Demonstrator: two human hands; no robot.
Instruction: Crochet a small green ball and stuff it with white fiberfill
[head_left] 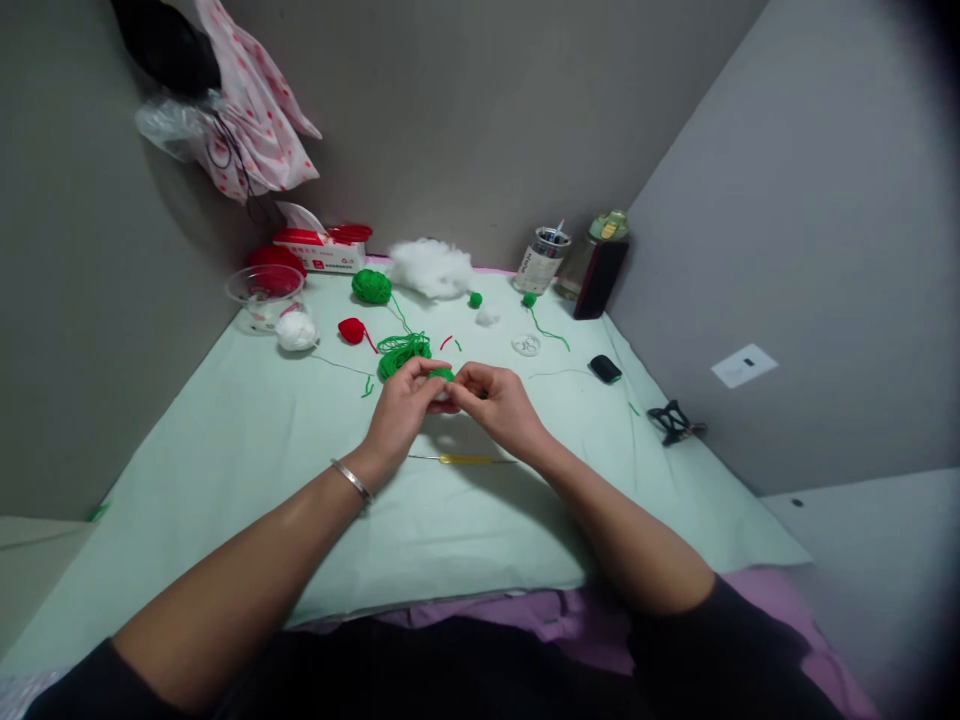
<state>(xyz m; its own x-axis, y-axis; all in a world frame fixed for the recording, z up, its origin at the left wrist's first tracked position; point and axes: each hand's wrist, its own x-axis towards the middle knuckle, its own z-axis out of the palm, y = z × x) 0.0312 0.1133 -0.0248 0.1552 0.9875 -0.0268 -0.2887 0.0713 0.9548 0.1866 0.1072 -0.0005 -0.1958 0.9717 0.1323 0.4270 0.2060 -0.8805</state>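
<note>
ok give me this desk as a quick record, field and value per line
left hand: on green-and-white piece, bracelet at wrist
right hand: fingertips at same piece
nearest yarn: green skein, beside left hand
yarn balls: green, red, white
stuffing: white heap by back wall
tool: yellow-handled hook, lying on cloth nearer the body than the hands
right edge: black clip
unclear: the piece's exact shape, partly hidden by fingers

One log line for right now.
left hand: on green-and-white piece | right hand: on same piece | crochet hook: lying on cloth | green yarn: beside left hand
</note>
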